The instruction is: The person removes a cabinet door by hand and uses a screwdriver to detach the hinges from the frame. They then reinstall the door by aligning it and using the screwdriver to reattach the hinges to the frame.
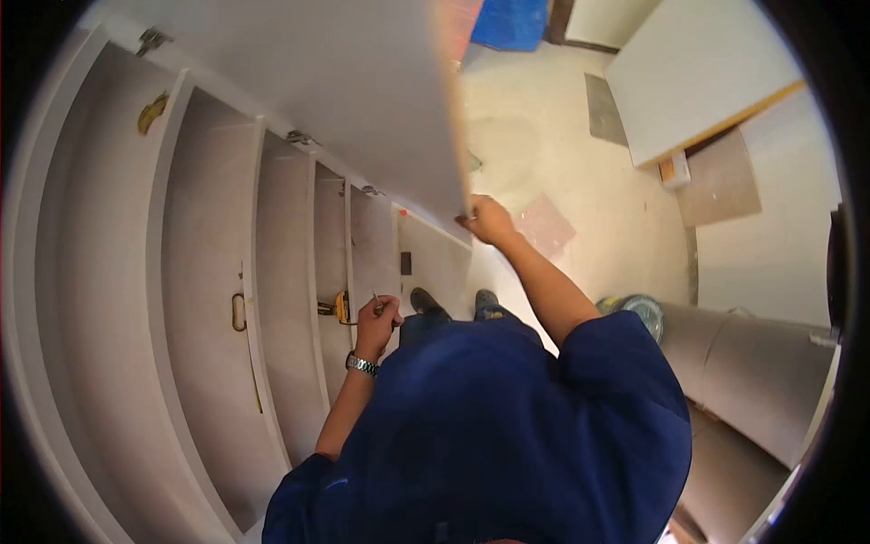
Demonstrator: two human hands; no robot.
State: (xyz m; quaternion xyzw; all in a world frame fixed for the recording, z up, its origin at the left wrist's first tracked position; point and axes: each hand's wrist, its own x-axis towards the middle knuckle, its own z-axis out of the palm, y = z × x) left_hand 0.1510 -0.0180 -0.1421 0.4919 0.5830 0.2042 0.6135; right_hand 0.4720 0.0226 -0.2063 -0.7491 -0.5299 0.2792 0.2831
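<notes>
My right hand (490,220) is closed on the lower edge of a pale cabinet door (362,91), which stands swung out from the shelves. Metal hinges (299,138) show along the door's inner side. My left hand (379,317), with a metal watch on its wrist, is closed around a small, thin metallic piece whose kind I cannot make out. Close to that hand, a yellow and black power drill (342,307) lies on a shelf. The tall white cabinet (161,272) with several shelves fills the left side.
On the shelves lie a curved yellow-brown thing (152,113) and an oval loop (238,312). Large wrapped rolls or boxes (761,363) are at the right, beside a clear plastic-like bundle (642,317). A white panel (707,72) leans at the upper right; a flat tile-like piece (546,226) lies on the floor.
</notes>
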